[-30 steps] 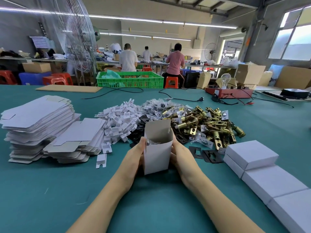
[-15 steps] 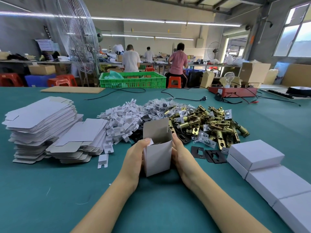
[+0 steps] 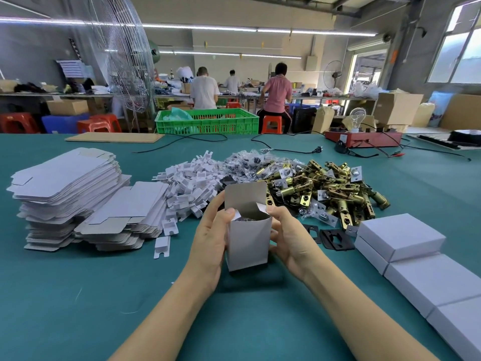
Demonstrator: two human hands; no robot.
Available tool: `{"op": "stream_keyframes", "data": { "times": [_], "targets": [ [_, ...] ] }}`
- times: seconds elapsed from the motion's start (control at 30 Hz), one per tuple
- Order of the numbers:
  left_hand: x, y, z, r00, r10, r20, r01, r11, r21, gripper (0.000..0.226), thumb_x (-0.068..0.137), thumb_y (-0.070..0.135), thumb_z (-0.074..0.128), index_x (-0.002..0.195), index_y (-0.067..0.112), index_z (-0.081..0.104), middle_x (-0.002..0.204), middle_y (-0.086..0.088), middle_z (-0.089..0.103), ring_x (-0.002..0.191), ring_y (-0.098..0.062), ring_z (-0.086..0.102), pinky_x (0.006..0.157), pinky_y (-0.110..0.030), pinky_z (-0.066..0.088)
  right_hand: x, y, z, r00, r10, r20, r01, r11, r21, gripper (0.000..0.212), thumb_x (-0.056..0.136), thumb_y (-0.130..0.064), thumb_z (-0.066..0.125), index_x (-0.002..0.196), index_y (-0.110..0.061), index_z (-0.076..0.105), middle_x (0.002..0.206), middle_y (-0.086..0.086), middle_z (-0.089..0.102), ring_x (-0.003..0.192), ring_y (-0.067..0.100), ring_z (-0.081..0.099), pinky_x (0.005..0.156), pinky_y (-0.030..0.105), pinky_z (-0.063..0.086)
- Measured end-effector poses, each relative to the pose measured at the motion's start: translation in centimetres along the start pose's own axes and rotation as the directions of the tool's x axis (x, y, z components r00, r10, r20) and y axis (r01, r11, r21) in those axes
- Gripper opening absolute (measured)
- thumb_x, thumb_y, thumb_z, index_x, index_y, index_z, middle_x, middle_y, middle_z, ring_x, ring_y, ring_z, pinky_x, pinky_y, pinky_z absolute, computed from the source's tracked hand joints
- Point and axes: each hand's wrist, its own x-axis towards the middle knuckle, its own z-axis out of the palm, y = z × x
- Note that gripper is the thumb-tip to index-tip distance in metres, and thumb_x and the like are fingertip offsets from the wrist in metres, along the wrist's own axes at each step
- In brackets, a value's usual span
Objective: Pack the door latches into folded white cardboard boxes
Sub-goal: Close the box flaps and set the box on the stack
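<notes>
Table (image 3: 78,295), teal covering, large. Lying on it: two stacks of flat unfolded cardboard boxes (image 3: 65,186) at left, the lower stack (image 3: 125,220) leaning against the taller; a heap of small white cardboard inserts (image 3: 190,183), one insert (image 3: 162,246) lying apart toward the near edge; a heap of clear plastic packets (image 3: 250,162); a heap of brass door latches (image 3: 330,188); black plates (image 3: 335,239) just beside the latches; a row of closed white boxes (image 3: 400,235) at right; a brown cardboard sheet (image 3: 114,137), green crate (image 3: 208,121), black cable (image 3: 286,149) and red device (image 3: 364,139) at the far edge.
</notes>
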Motion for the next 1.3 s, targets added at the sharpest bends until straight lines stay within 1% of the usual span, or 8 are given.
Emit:
{"op": "stream_keyframes", "data": {
  "times": [0.2, 0.3, 0.47, 0.67, 0.77, 0.93, 1.07, 1.3],
  "targets": [
    [0.3, 0.3, 0.1, 1.000, -0.008, -0.030, 0.006, 0.997, -0.072, 0.039, 0.094, 0.007, 0.053, 0.098, 0.038, 0.076, 0.096, 0.005, 0.076, 0.077, -0.011, 0.068, 0.066, -0.025, 0.055, -0.1, -0.4, 0.5, 0.979, -0.202, -0.017, 0.203, 0.979, 0.037, 0.034, 0.096, -0.010, 0.046, 0.102, -0.036, 0.067, 0.092, -0.007, 0.070, 0.068, 0.008, 0.055, 0.054, 0.017, 0.041],
    [0.4, 0.3, 0.0, 0.996, -0.042, -0.083, 0.033, 0.994, -0.108, 0.034, 0.091, 0.008, 0.058, 0.091, 0.035, 0.079, 0.086, 0.005, 0.074, 0.067, -0.011, 0.058, 0.056, -0.019, 0.046, -0.2, -0.6, 0.6, 0.971, -0.241, -0.005, 0.241, 0.969, 0.055, 0.031, 0.098, -0.007, 0.044, 0.098, -0.032, 0.062, 0.093, -0.009, 0.069, 0.081, 0.019, 0.049, 0.056, 0.018, 0.041],
    [0.2, 0.3, 0.0, 0.999, 0.027, -0.028, -0.028, 0.999, -0.040, 0.038, 0.095, 0.008, 0.051, 0.083, 0.031, 0.078, 0.088, 0.007, 0.074, 0.075, -0.006, 0.065, 0.060, -0.017, 0.050, -0.3, -0.7, 0.6, 0.964, -0.265, 0.007, 0.264, 0.963, 0.056, 0.034, 0.099, -0.011, 0.046, 0.079, -0.032, 0.065, 0.080, -0.007, 0.062, 0.076, 0.020, 0.046, 0.065, 0.028, 0.035],
    [-0.7, 0.6, -0.2, 0.996, 0.010, 0.090, -0.011, 1.000, 0.013, 0.024, 0.083, 0.037, 0.052, 0.089, 0.025, 0.072, 0.095, -0.006, 0.070, 0.077, -0.017, 0.060, 0.063, -0.025, 0.050, -0.3, -0.4, 0.5, 0.961, -0.275, -0.010, 0.275, 0.961, 0.043, 0.040, 0.099, -0.009, 0.043, 0.070, -0.029, 0.063, 0.086, 0.005, 0.057, 0.080, 0.023, 0.044, 0.061, 0.025, 0.036],
    [-1.3, 0.7, 0.4, 0.997, 0.061, 0.037, -0.064, 0.993, 0.103, 0.032, 0.072, 0.052, 0.065, 0.094, 0.030, 0.071, 0.100, -0.004, 0.070, 0.088, -0.019, 0.060, 0.076, -0.034, 0.046, -0.4, -0.2, 0.8, 0.958, -0.282, -0.057, 0.283, 0.959, 0.011, 0.041, 0.100, -0.009, 0.042, 0.072, -0.029, 0.065, 0.081, 0.000, 0.062, 0.073, 0.016, 0.051, 0.057, 0.020, 0.040],
    [-1.2, 0.6, 0.5, 0.993, 0.114, -0.033, -0.106, 0.980, 0.168, 0.022, 0.076, 0.042, 0.066, 0.097, 0.038, 0.072, 0.091, 0.009, 0.071, 0.082, -0.009, 0.062, 0.070, -0.022, 0.050, -0.8, 0.5, 1.6, 0.910, -0.364, -0.197, 0.359, 0.931, -0.059, 0.037, 0.096, -0.012, 0.044, 0.073, -0.030, 0.067, 0.078, -0.003, 0.064, 0.073, 0.015, 0.053, 0.062, 0.026, 0.041],
    [-1.2, 0.4, 0.3, 0.984, 0.172, -0.040, -0.158, 0.961, 0.229, 0.017, 0.085, 0.037, 0.065, 0.102, 0.035, 0.069, 0.088, 0.010, 0.066, 0.085, -0.008, 0.060, 0.079, -0.026, 0.049, -1.3, 1.1, 1.9, 0.894, -0.418, -0.162, 0.409, 0.909, -0.083, 0.021, 0.084, -0.033, 0.045, 0.084, -0.025, 0.065, 0.086, -0.003, 0.064, 0.080, 0.014, 0.055, 0.068, 0.024, 0.042],
    [-1.2, 0.4, 0.3, 0.975, 0.220, -0.034, -0.198, 0.925, 0.323, 0.024, 0.085, 0.042, 0.056, 0.107, 0.036, 0.063, 0.090, 0.018, 0.067, 0.083, 0.001, 0.061, 0.072, -0.015, 0.050, -1.2, 2.1, 2.0, 0.844, -0.521, -0.126, 0.485, 0.842, -0.235, 0.018, 0.088, -0.036, 0.051, 0.106, -0.034, 0.057, 0.088, -0.025, 0.060, 0.079, -0.005, 0.055, 0.068, 0.011, 0.043]
  ]
}}
